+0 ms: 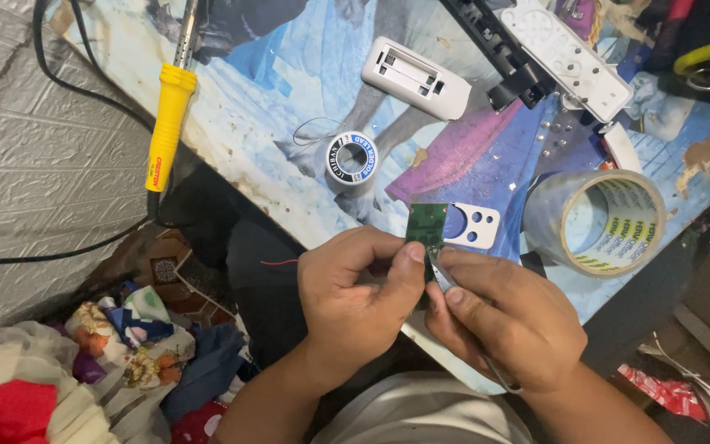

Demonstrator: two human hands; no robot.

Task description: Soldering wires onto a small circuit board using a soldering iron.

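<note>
**Both hands on small green board at desk's near edge**

Left hand (355,296) pinched the green board (426,224) between thumb and fingers, closed on it. Right hand (507,316) was closed around thin metal tweezers (444,278), tips at the board's lower edge. Hands touched each other, both over the near edge of the desk (306,78). A thin red wire (279,262) stuck out left of the left hand.

Just behind the board, touching or nearly so: white plate (474,226) with three holes. Clear tape roll (597,220) lay on its side toward the desk's right edge. Solder spool (351,160) sat mid-desk, loose strand curling off it. White battery case (415,78) lay further back, open side up. White panel and black part (564,53) rested near the far right corner.

Yellow-handled soldering iron (170,107) lay at the left edge, handle hanging past it, black cord trailing down. Pile of cloth (84,370) on the floor, lower left.
</note>
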